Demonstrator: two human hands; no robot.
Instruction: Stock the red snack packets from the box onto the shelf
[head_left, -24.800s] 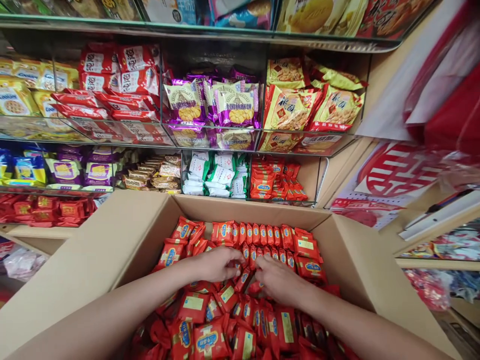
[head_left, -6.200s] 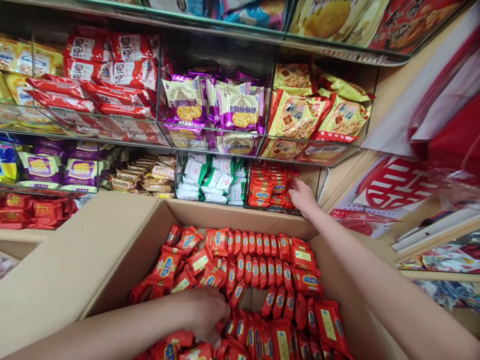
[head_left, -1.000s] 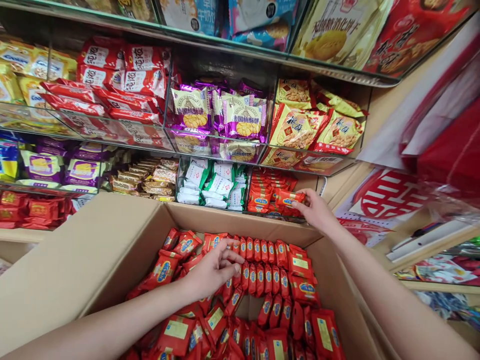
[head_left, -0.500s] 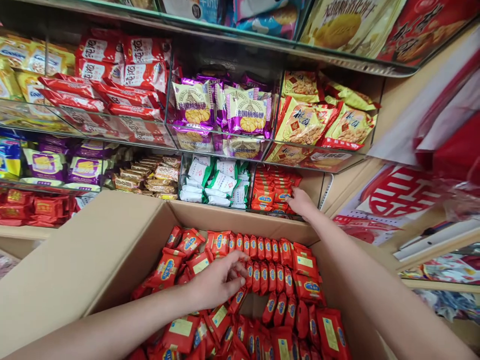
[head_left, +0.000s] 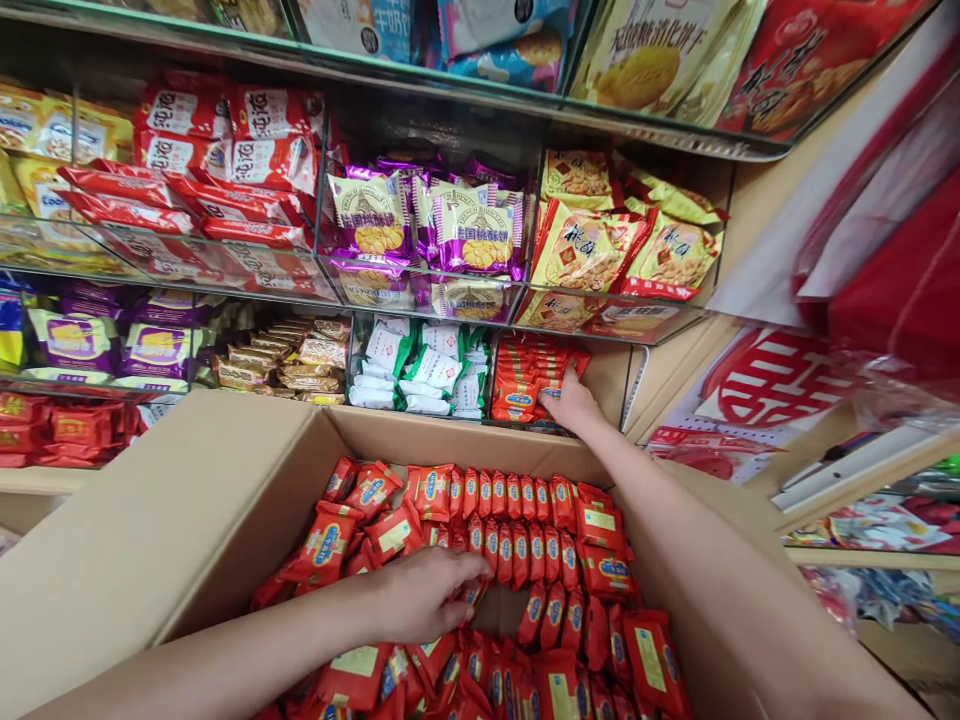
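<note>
In the head view, my left hand is low inside a cardboard box. Its thumb and fingers are closed around a small red biscuit packet with a blue label. Upright rows of the same red packets stand just right of it, beside a gap that bares the box floor. My right hand reaches over the box's far wall into a shelf compartment. There its curled fingers grip the front of a red packet, partly covering it, among a stack of matching packets.
Glass shelves cross above the box, divided into compartments of wrapped snacks. White-and-green packets lie left of the red stack. A wooden upright and red-and-white hanging goods are at the right. The box's left flap sticks outward.
My left hand has lowered and its fingers have closed around a packet. My right hand has shifted left across the front of the red stack. The whole view has moved slightly.
</note>
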